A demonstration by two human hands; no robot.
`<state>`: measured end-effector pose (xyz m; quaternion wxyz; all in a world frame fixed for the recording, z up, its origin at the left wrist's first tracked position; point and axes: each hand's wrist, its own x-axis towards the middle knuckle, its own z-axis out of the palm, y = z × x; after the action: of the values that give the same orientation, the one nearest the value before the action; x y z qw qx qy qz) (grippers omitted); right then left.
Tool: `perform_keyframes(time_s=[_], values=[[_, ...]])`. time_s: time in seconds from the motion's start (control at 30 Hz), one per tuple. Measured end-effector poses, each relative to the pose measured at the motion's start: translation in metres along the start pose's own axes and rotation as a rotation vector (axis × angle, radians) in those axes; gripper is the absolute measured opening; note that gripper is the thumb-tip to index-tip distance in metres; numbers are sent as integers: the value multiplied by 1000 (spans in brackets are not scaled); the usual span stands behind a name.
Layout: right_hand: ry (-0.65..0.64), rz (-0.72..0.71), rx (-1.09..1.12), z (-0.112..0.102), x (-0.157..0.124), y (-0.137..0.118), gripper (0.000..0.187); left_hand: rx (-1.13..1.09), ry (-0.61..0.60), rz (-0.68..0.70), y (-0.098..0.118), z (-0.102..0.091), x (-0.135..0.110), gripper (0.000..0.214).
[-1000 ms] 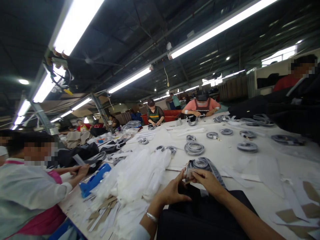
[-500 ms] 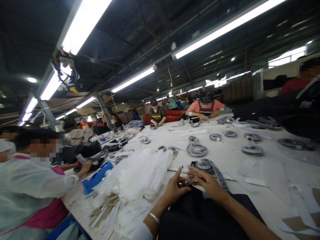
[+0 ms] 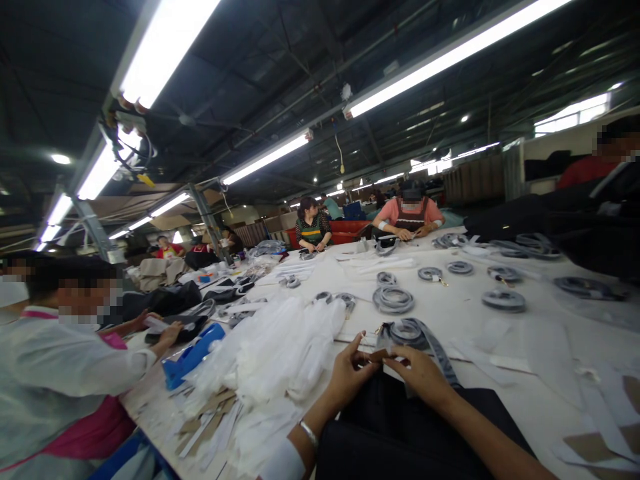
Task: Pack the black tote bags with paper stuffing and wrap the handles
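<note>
My left hand point(image 3: 351, 368) and my right hand point(image 3: 421, 375) meet above a black fabric piece point(image 3: 410, 433), perhaps a bag, at the front of the table. Between them, fingers and thumbs pinch a small flat brown strip point(image 3: 380, 356); its material I cannot make out. Just beyond my fingers lies a coiled grey strap point(image 3: 407, 330) with a gold-coloured metal clip, its loose end running down to the black fabric. My left wrist carries a silver bangle.
Crumpled white translucent wrapping point(image 3: 285, 343) heaps up left of my hands, beside a blue tape dispenser point(image 3: 193, 357) and brown and white strips point(image 3: 213, 420). Several coiled straps point(image 3: 394, 300) are spread over the white table point(image 3: 345, 280). Co-workers sit at left and across.
My right hand's fingers have drawn in and down, and the brown strip now shows between both hands, where whitish material showed before. The co-worker across has raised and turned their head.
</note>
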<state>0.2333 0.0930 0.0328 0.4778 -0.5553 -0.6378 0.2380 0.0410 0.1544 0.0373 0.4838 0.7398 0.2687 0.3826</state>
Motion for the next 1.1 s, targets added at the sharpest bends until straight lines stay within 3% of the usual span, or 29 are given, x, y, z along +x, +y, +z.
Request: perform_keyframes(time_s=[0.13, 0.27, 0.43, 0.7, 0.9, 0.97, 1.1], values=[[27, -4, 30, 4, 3, 4, 34, -185, -38, -40, -1, -1, -2, 78], [30, 44, 75, 9, 5, 13, 41, -284, 37, -110, -8, -1, 2, 68], [29, -15, 3, 12, 4, 11, 37, -232, 89, -146, -11, -1, 8, 56], [51, -3, -33, 10, 3, 2, 38, -200, 52, -136, -8, 1, 8, 61], [-27, -31, -34, 8, 0, -3, 35, -8, 120, -18, -4, -3, 11, 41], [-57, -72, -99, 9, -1, -4, 35, 13, 137, 6, -1, -5, 15, 43], [-92, -184, -261, 10, -2, -5, 39, 95, -4, 54, 10, -4, 22, 51]])
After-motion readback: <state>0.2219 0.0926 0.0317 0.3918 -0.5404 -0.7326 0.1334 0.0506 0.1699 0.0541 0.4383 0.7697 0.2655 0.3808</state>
